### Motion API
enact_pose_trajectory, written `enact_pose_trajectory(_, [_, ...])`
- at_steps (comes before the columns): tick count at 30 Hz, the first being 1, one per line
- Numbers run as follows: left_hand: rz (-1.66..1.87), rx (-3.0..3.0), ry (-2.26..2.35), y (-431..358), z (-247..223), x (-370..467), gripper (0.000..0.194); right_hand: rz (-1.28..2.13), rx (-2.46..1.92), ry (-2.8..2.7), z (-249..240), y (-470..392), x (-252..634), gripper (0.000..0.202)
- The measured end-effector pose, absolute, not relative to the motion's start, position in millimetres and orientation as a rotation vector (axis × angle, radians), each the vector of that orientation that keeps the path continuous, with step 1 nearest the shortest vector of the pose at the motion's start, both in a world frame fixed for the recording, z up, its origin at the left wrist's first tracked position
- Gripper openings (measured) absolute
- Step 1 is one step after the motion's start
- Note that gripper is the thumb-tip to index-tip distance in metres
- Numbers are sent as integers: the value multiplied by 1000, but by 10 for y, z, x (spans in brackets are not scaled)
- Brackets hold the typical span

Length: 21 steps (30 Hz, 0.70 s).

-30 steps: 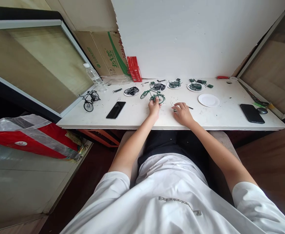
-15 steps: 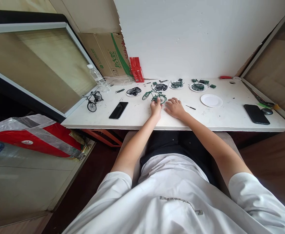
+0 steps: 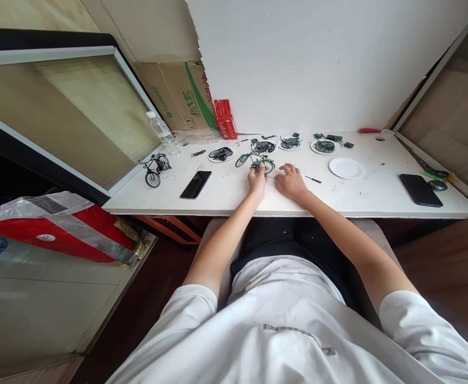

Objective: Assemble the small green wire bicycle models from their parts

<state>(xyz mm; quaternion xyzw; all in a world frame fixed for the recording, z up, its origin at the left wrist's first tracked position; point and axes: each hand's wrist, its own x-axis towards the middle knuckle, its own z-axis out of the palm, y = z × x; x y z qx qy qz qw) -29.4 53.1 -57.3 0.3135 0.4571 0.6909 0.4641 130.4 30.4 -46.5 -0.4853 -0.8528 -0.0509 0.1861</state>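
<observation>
Left hand (image 3: 257,180) clamped on the green model bicycle (image 3: 258,161) by its rear wheel, over the white table (image 3: 222,198), wheels and frame apparently joined, lower part hidden by fingers; right hand (image 3: 290,182) just beside, fingers curled, can't tell if gripping anything. Black bicycle (image 3: 154,169), off left, looks complete. Farther back, black pile (image 3: 220,154) and green pile (image 3: 324,146) seem unassembled, too tangled to sort.

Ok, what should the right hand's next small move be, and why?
I'd probably ease the right hand leftward to the green model bicycle with spoked wheels. The left hand grips it, and the right fingers are curled beside its nearer wheel, over the white desktop. Whether they pinch a part is too small to tell.
</observation>
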Motion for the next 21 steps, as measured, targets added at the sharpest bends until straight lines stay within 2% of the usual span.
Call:
enact_pose_trajectory(4, [1685,794,1111,521,-571,-298,47,-148,-1358,-2371,-463,162,1369,43])
enact_pose_trajectory(9, [1675,824,1118,496,-544,-295,49,-187,-1261,-2376,-450,-5,1582,47])
enact_pose_trajectory(21, [1645,888,1110,457,-520,-259,46,-29,-1211,-2278,-525,-38,1742,32])
